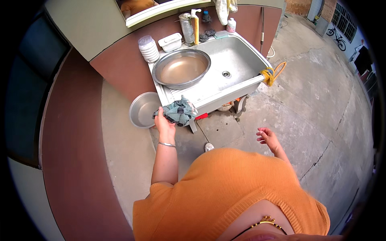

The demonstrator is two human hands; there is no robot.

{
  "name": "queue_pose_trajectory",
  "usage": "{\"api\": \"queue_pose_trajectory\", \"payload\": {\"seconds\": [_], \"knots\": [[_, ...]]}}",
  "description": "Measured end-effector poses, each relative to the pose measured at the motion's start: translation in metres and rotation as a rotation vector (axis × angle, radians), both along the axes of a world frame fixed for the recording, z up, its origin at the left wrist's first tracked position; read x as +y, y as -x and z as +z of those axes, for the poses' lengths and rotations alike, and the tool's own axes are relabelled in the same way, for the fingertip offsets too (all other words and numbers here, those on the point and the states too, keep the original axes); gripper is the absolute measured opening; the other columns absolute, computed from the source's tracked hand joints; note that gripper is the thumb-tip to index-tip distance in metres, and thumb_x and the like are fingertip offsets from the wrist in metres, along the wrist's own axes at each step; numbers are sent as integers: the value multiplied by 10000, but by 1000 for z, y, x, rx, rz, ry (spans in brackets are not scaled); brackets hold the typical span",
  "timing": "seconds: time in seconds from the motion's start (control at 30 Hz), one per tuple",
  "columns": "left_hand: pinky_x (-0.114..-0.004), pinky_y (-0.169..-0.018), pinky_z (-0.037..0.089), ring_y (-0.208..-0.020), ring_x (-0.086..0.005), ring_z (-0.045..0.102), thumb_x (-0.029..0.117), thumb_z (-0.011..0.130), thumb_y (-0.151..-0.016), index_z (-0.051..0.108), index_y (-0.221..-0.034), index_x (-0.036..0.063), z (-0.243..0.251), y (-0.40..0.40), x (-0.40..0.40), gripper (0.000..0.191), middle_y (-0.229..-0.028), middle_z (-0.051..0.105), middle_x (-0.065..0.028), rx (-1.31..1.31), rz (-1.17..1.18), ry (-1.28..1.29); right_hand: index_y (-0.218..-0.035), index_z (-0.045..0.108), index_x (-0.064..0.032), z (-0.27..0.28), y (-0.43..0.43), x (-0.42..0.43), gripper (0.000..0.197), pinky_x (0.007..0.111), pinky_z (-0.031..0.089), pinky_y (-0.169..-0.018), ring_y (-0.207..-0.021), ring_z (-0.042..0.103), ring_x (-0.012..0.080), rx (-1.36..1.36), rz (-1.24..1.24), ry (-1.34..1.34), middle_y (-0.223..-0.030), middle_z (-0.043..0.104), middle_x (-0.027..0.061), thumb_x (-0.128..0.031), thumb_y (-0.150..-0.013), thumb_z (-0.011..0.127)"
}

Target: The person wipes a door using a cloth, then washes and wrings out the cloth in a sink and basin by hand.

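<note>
My left hand is closed around a bunched blue-grey patterned cloth, held over the near left corner of the sink unit. Off to the right, my right hand hangs in the air over the concrete floor with its fingers loosely bent and nothing in them. A wide metal basin of brownish water rests on the drainboard. To its right is the bowl of the white sink, with a drain in its bottom. A second metal basin stands lower down, left of the sink unit.
Along the back edge stand stacked white containers, a lidded white box, a tap and a pink-labelled bottle. Yellow cloth is tied at the sink's right corner. A red-handled tool lies beneath the front edge.
</note>
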State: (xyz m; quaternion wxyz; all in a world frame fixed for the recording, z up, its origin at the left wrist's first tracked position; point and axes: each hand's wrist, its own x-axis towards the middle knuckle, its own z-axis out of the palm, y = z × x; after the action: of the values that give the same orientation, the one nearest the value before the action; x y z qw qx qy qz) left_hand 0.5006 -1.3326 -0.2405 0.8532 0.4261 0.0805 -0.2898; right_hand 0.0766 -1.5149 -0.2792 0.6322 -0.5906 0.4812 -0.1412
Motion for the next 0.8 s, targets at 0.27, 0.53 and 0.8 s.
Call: {"api": "queue_pose_trajectory", "payload": {"seconds": [0.27,0.53,0.8], "knots": [[-405,-993,393,-1120,-289,505,260,673,-833,437,-1259,-5,-19,-87,-107,554,-1245,505,-162,-147,17,-412,-1217,526,-73,9,-80,-84,327,278,498,-702,-813,627,155,-42,-28,-226,-1040,639,67,-261,-950,518],[-460,-940,456,-1033,-313,571,140,572,-835,511,-1149,14,-61,-130,-158,344,-1098,586,-167,274,-126,-387,-1326,440,-48,30,-237,-210,515,298,493,-800,-980,587,166,-148,343,-247,-1224,542,88,-347,-924,560],[-411,-597,605,-757,-299,652,54,550,-772,537,-1018,-72,-1,-83,-185,276,-912,621,-162,104,-39,-519,-1478,93,-55,11,-342,-256,978,417,444,-949,-1179,482,319,-184,395,-504,-1452,296,156,-506,-816,655]]}}
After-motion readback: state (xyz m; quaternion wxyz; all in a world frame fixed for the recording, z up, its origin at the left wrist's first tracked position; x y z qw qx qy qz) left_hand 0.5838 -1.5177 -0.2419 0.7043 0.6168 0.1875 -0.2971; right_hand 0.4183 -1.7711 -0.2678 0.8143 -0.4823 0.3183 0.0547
